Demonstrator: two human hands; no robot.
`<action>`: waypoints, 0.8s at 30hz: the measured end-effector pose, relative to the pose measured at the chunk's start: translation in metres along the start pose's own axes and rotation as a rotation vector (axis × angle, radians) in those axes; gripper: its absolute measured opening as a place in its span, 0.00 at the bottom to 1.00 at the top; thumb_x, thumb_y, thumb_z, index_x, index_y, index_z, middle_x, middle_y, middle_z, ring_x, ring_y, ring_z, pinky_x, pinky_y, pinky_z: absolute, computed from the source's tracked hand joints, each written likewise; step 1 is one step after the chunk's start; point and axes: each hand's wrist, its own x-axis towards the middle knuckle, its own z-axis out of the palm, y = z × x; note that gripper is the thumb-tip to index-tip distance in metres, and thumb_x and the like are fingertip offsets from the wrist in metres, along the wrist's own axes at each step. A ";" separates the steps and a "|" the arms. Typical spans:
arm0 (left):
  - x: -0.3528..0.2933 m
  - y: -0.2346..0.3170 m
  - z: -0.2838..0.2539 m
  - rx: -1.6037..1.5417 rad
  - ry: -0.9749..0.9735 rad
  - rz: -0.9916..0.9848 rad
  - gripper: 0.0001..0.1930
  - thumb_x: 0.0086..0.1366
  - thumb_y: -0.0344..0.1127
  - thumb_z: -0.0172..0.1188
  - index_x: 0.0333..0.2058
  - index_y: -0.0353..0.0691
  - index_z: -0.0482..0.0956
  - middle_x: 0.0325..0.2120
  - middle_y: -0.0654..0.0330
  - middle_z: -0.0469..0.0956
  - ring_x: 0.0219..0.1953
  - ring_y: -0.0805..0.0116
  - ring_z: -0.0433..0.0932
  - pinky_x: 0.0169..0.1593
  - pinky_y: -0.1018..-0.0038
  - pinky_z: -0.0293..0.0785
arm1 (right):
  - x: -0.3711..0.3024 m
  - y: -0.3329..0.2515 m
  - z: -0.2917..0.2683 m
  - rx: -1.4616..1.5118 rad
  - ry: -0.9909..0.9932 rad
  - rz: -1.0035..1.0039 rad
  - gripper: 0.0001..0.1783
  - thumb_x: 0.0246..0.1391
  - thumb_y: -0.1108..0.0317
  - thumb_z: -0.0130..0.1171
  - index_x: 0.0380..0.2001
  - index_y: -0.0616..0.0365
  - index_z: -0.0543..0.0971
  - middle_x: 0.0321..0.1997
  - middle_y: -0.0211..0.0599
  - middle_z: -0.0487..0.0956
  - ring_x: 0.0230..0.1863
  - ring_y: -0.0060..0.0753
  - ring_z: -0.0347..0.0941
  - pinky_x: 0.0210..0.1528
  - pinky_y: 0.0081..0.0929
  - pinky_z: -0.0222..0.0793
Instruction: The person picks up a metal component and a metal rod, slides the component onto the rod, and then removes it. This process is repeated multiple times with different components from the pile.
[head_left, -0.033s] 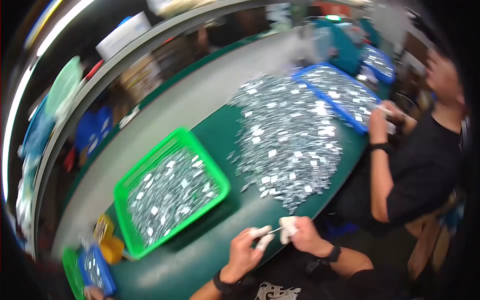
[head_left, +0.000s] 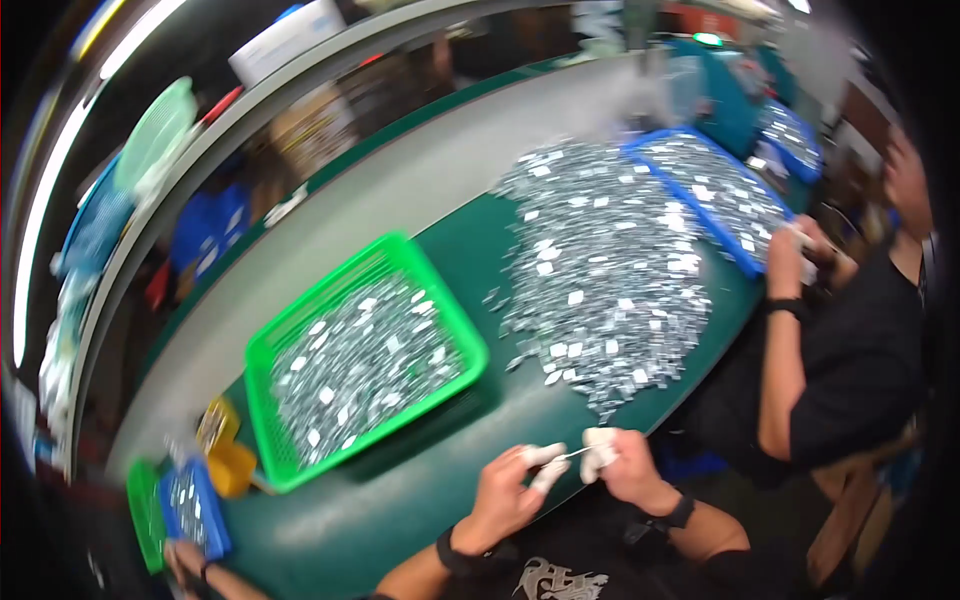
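Observation:
White finger covers are on the fingertips of my left hand (head_left: 508, 492) and my right hand (head_left: 630, 468). Between them, at the table's near edge, they pinch a thin, pale, narrow piece (head_left: 577, 454), one end in each hand. Its exact kind is too small to make out. Just beyond my hands, a broad heap of small shiny metal pieces (head_left: 610, 290) lies on the green table (head_left: 450, 440), tapering toward me. To the left stands a green plastic basket (head_left: 478, 362) holding many similar pieces.
On the right, another person (head_left: 850, 350) works beside a blue tray (head_left: 705, 222) of metal pieces. Yellow containers (head_left: 232, 472) and a small blue tray (head_left: 215, 535) stand at lower left, near another person's hand (head_left: 185, 560). A grey shelf frame (head_left: 250, 110) runs along the back.
The whole view has shifted, so the table and basket appear farther right and slightly higher. More of the other person's arm shows at lower left. My hands keep their grip on the thin piece.

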 end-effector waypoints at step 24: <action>-0.008 0.008 -0.013 -0.417 -0.362 -0.492 0.08 0.59 0.31 0.55 0.35 0.34 0.74 0.25 0.57 0.74 0.26 0.68 0.72 0.31 0.75 0.69 | -0.001 -0.015 0.016 -0.002 -0.087 -0.081 0.20 0.59 0.66 0.44 0.14 0.63 0.68 0.12 0.33 0.70 0.15 0.20 0.65 0.18 0.19 0.59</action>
